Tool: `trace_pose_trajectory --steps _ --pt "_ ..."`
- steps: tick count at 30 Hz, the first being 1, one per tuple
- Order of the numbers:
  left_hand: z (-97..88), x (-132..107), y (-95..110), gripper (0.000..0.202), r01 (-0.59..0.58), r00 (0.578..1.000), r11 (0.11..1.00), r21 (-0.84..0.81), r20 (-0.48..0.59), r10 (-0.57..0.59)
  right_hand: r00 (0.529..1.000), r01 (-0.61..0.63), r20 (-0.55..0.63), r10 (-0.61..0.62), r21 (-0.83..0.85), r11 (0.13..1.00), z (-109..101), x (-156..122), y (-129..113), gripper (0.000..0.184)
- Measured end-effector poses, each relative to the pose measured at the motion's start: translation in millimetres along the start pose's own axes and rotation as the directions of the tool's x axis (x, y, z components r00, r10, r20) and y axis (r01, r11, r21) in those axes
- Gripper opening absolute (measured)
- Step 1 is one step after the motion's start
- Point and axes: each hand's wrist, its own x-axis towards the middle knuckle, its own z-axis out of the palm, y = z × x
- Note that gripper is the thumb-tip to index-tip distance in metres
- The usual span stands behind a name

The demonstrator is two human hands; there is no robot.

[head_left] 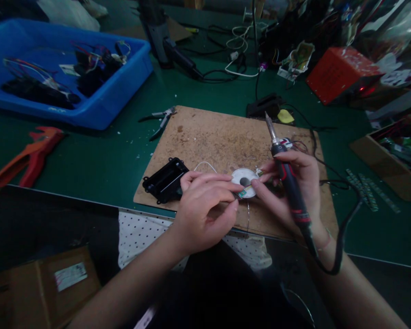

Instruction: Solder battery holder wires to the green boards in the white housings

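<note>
My left hand [205, 208] pinches the near edge of a small white round part [245, 182] with a dark centre, lying on a brown board [212, 137]. My right hand [291, 183] grips a black and red soldering iron [289, 180], its metal tip [269, 122] pointing up and away. The right fingertips also touch the round part's right edge. A small green circuit piece [242, 194] sits at the part's near rim. A black plastic housing [165, 179] lies just left of my left hand, with a thin white wire [205, 164] running past it.
A blue bin [130, 87] of wired parts stands at the back left. Red pliers [34, 153] lie at left, small cutters [160, 119] by the board's far corner. A red box [339, 73] and a cardboard box [390, 169] are on the right, with green strips [366, 189] near.
</note>
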Motion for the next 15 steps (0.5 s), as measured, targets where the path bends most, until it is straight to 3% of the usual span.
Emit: trace_pose_trajectory --steps 6,9,11,13,15 --pt "3.9 0 -1 0.009 0.033 0.999 0.999 -0.011 0.023 -0.033 0.998 0.053 0.019 -0.052 -0.04 0.998 2 0 -5 0.076" --pt "3.3 0 -1 0.01 0.039 0.999 0.999 -0.03 0.01 -0.039 0.99 0.076 -0.116 -0.079 -0.037 0.996 4 1 -9 0.061" --pt "2.8 0 0 0.012 0.046 0.999 0.998 -0.043 0.006 -0.046 0.945 0.125 -0.299 -0.134 -0.049 0.991 5 3 -11 0.042" --pt "2.7 0 0 0.013 0.054 0.999 0.997 -0.053 0.008 -0.054 0.862 0.161 -0.471 -0.185 -0.092 0.983 5 5 -12 0.025" --pt "3.2 0 0 0.012 0.062 0.998 0.996 -0.058 0.004 -0.062 0.785 0.143 -0.591 -0.188 -0.123 0.982 3 7 -15 0.025"
